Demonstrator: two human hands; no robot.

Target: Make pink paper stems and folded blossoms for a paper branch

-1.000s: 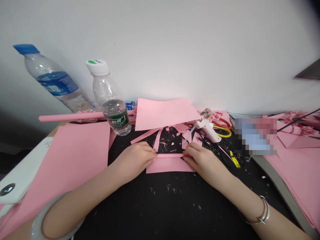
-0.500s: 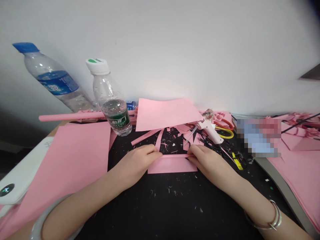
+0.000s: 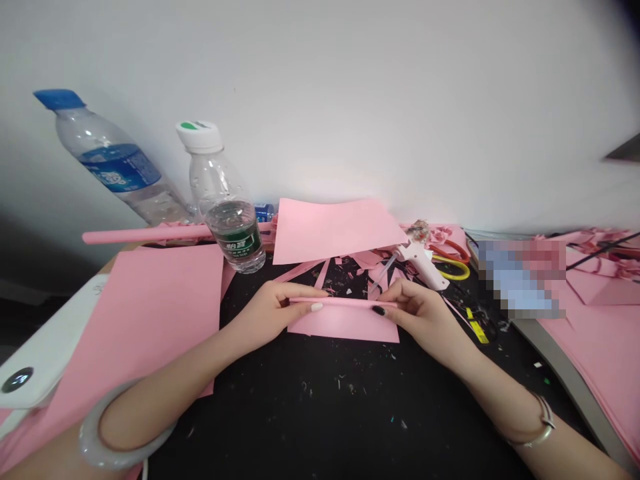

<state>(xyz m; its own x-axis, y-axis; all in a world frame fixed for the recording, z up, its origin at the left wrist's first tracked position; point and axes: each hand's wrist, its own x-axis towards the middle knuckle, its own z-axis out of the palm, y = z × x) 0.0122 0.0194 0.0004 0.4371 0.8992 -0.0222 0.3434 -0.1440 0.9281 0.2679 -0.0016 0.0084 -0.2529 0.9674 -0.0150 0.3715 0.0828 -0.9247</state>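
A pixelated patch [image 3: 523,279] hides whatever lies to your right. Your left hand [image 3: 267,310] and right hand [image 3: 417,313] grip a pink paper roll [image 3: 345,302] by its ends, over a pink sheet [image 3: 345,328].

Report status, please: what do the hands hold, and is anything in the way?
Left hand, right hand holding rolled pink paper tube. Pink paper sheet beneath. Glue gun beyond right hand.

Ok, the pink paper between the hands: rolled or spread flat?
Rolled: a thin pink paper tube spans from the left hand to the right hand.
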